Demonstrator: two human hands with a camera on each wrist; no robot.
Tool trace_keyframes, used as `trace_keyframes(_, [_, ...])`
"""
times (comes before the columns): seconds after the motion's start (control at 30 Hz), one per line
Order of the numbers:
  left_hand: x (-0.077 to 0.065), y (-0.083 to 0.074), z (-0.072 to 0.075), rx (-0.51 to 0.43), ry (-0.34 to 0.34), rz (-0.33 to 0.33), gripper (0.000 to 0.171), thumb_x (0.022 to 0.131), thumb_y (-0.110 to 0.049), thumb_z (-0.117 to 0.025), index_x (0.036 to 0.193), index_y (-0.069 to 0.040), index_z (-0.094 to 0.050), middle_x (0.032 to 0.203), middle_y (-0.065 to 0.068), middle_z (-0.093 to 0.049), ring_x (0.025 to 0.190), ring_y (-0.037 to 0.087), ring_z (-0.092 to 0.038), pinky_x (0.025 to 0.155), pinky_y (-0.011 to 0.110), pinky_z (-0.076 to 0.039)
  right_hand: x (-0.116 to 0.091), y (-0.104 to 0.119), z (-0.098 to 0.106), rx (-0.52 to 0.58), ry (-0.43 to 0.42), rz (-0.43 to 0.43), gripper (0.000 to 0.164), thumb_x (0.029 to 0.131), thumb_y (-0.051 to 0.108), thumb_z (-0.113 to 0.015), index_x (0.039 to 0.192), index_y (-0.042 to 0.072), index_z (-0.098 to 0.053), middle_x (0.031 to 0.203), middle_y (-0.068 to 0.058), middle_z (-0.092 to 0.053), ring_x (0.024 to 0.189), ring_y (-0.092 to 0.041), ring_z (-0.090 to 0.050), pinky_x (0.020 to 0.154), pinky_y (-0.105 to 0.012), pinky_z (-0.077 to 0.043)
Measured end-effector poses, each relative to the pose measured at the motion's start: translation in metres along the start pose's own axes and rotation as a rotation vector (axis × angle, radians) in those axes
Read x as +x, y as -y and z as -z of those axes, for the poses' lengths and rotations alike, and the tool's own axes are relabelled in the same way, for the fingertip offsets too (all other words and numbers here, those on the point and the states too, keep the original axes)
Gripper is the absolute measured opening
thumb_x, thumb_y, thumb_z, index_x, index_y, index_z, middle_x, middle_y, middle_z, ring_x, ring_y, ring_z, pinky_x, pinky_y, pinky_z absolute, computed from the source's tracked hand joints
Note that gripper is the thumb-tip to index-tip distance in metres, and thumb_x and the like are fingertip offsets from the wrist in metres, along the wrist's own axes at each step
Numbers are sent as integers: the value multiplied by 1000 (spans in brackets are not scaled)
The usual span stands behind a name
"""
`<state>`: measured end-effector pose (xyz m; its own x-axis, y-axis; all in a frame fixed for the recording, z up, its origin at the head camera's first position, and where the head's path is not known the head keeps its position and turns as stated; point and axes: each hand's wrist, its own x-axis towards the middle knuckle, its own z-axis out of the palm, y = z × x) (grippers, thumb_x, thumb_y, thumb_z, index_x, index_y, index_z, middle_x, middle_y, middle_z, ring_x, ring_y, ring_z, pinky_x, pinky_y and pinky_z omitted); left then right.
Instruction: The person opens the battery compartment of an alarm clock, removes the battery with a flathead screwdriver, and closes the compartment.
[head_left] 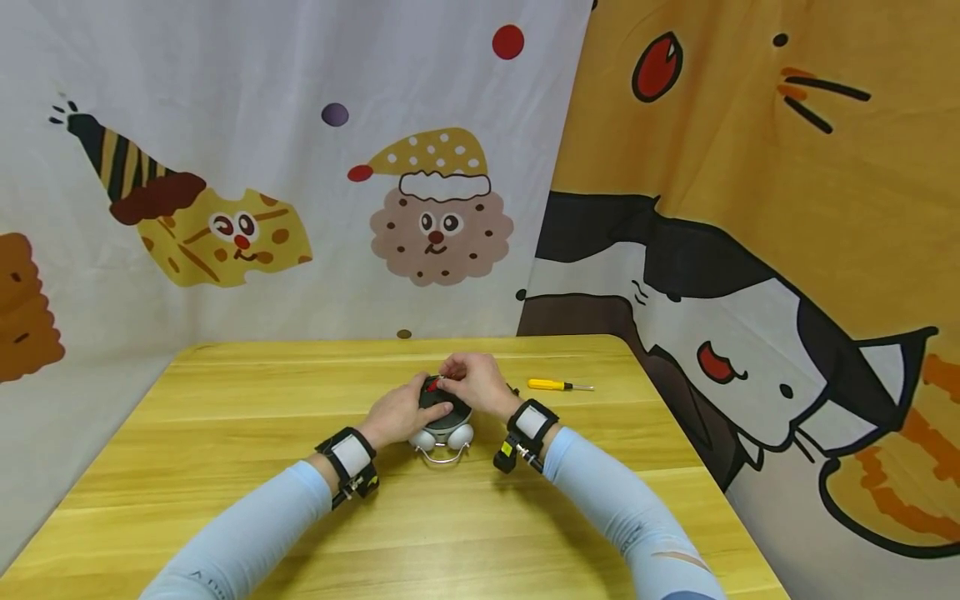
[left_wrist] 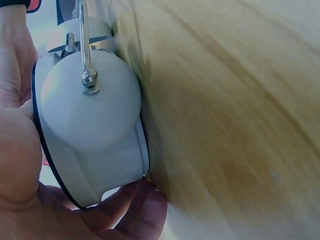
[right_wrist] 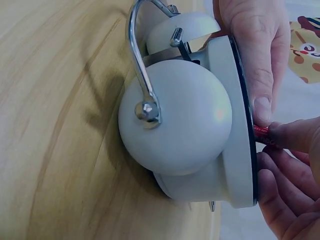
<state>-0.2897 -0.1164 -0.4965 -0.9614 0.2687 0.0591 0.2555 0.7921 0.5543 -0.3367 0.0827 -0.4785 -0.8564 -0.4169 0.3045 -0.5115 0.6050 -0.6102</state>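
Note:
A white twin-bell alarm clock point(head_left: 460, 437) lies on its face with its dark back point(head_left: 453, 408) upward, its bells and wire handle toward me. My left hand point(head_left: 397, 414) holds it from the left. In the left wrist view, its fingers point(left_wrist: 145, 210) curl round the clock's side, and its thumb lies across the back. My right hand point(head_left: 480, 385) pinches a red battery point(right_wrist: 261, 135) between thumb and forefinger at the back of the clock. The right wrist view shows my left thumb point(right_wrist: 262, 107) close to the battery. The battery compartment is mostly hidden by my hands.
A screwdriver point(head_left: 551, 385) with a yellow handle lies on the wooden table point(head_left: 247, 400) to the right of my right hand. A cartoon-printed curtain point(head_left: 262, 317) hangs behind the table's far edge, and more printed cloth hangs along the right side.

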Motion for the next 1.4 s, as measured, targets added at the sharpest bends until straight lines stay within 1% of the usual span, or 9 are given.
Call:
trace_keyframes(0.23, [0, -1, 0, 6, 14, 13, 88, 108, -62, -68, 165, 0, -46, 147, 26, -72, 123, 39, -76, 100, 57, -61, 0, -2, 0, -18, 13, 29, 25, 104, 18, -83, 123, 3, -83, 111, -9, -87, 98, -23, -84, 86, -37, -68])
trace_keyframes(0.33, [-1, -2, 1, 8, 20, 19, 91, 108, -62, -68, 168, 1, -43, 151, 27, -70, 128, 41, -75, 103, 58, -61, -1, -3, 1, -13, 18, 29, 25, 105, 19, -82, 125, 3, -84, 113, -9, -88, 100, -24, -84, 87, -39, -69])
trace_keyframes(0.5, [1, 0, -1, 13, 17, 25, 91, 108, -62, -68, 168, 2, -43, 153, 28, -68, 132, 42, -73, 107, 60, -60, -2, -6, 9, -6, 3, 36, 23, 105, 20, -82, 124, 7, -86, 115, -7, -88, 100, -23, -83, 84, -33, -68])
trace_keyframes(0.57, [1, 1, -2, 11, 14, 27, 91, 108, -62, -68, 168, 2, -43, 154, 28, -68, 133, 42, -73, 108, 60, -60, -3, -6, 15, -13, -13, 44, 21, 105, 19, -82, 123, 10, -87, 115, -7, -88, 99, -23, -84, 82, -30, -67])
trace_keyframes(0.67, [1, 1, -2, 8, 13, 30, 91, 108, -63, -67, 168, 2, -43, 155, 28, -67, 135, 43, -72, 109, 60, -59, -4, -6, 24, -22, -29, 45, 21, 106, 19, -81, 124, 11, -87, 116, -8, -88, 100, -24, -84, 82, -31, -68])
trace_keyframes(0.87, [1, 0, -1, 17, 18, 42, 93, 108, -63, -66, 170, 0, -41, 160, 28, -63, 142, 46, -68, 114, 61, -57, -10, -10, 43, -27, -42, 6, 22, 107, 22, -79, 126, 12, -86, 119, -7, -87, 102, -23, -82, 81, -32, -66])
trace_keyframes(1.17, [3, 1, -1, 16, 18, 43, 94, 107, -64, -67, 172, -1, -39, 163, 29, -61, 146, 47, -65, 118, 62, -54, -17, -28, 62, -46, -76, 45, 20, 107, 16, -77, 124, 10, -87, 121, -11, -86, 103, -27, -84, 79, -31, -63])
trace_keyframes(1.23, [3, 2, 0, 5, 22, 46, 95, 107, -65, -67, 172, -1, -39, 164, 29, -60, 147, 48, -64, 119, 63, -54, -20, -34, 64, -54, -76, 40, 19, 107, 15, -77, 123, 10, -87, 120, -10, -87, 101, -26, -84, 78, -31, -63])
trace_keyframes(1.4, [4, 6, -4, 11, 18, 32, 102, 104, -76, -63, 170, -1, -42, 160, 31, -63, 143, 49, -66, 115, 63, -56, -31, -50, 68, -81, -71, -4, 20, 107, 15, -77, 123, 11, -87, 121, -10, -87, 100, -23, -82, 76, -28, -62])
